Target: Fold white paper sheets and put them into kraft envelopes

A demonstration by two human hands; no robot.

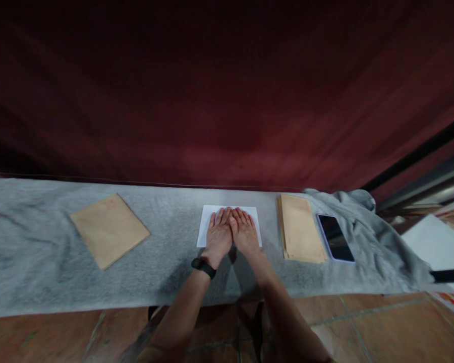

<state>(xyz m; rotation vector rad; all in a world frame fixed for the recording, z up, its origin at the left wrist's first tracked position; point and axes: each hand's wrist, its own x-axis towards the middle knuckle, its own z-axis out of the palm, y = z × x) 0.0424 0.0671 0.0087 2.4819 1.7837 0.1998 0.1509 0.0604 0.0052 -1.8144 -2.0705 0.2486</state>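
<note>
A white sheet of paper [208, 222] lies flat in the middle of a grey cloth-covered table [30, 252]. My left hand [219, 234] and my right hand [245, 232] rest side by side on it, palms down, fingers stretched out flat and touching each other at the thumbs. A black band sits on my left wrist [203, 267]. Neither hand holds anything.
A single brown envelope [109, 229] lies to the left. A stack of brown envelopes [300, 227] lies to the right, with a dark phone [336, 238] beside it. A dark red curtain [227, 91] hangs behind the table. Tiled floor [363, 327] shows below.
</note>
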